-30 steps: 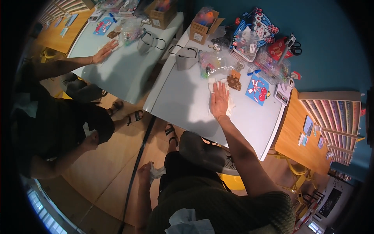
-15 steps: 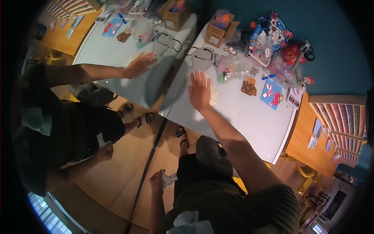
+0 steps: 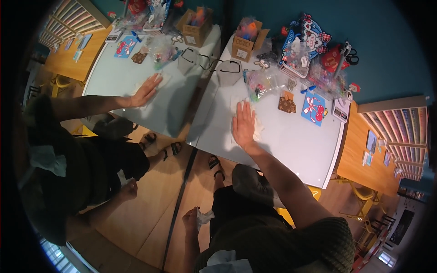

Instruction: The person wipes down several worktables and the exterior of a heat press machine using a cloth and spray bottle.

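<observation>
My right hand (image 3: 244, 123) lies flat on the white table (image 3: 296, 150), fingers stretched out together. Under its palm is a thin white tissue (image 3: 258, 129), whose edges stick out around the hand. Down by my thigh, my left hand (image 3: 190, 219) is closed on a crumpled white tissue (image 3: 205, 218). Beyond the right hand lies a grey mask-like piece with black loops (image 3: 229, 75). A clear bag of small colourful pieces (image 3: 264, 84) is beside it.
A mirror (image 3: 136, 218) on the left reflects me and the table. At the back stand a cardboard box (image 3: 242, 48) and a white basket (image 3: 293, 72). A brown patterned piece (image 3: 287, 103), a blue cherry picture (image 3: 314, 109) and a small scale (image 3: 340, 111) lie rightward. A grey stool (image 3: 250, 182) is below.
My right hand has slid with the tissue toward the table's near edge, away from the grey piece. My left hand keeps its tissue. The view has shifted a little.
</observation>
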